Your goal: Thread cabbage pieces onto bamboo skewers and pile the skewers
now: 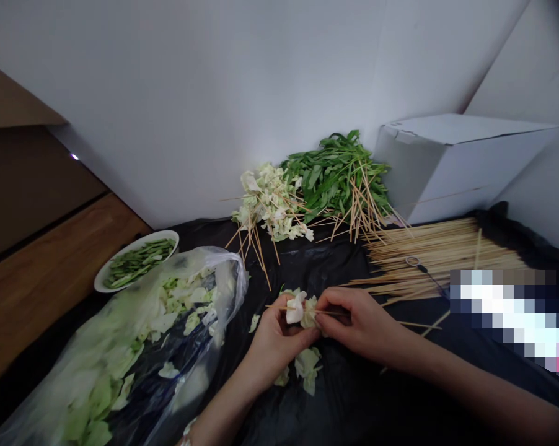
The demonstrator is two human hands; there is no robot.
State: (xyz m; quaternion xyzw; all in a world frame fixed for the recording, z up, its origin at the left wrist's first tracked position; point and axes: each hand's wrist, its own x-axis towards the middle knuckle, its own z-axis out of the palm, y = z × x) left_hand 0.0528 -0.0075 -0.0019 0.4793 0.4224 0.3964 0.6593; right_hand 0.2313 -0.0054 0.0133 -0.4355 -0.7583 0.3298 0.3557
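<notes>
A bag (pixel 230 279) of cabbage lies lower left, a bowl (pixel 101 280) behind it. Skewered piles (pixel 270 207) sit centre back, a box (pixel 451 161) upper right, and loose skewers (pixel 442 257) before it.

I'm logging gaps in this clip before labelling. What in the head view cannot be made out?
Head view: a pixelated patch covers whatever lies on the black sheet at the right.
The skewer is hidden mid-length by the right hand, left hand and cabbage pieces.
The plastic bag is blurred low down and cut by the bottom edge.
A ringed metal thing on the stick pile is too small to identify.
</notes>
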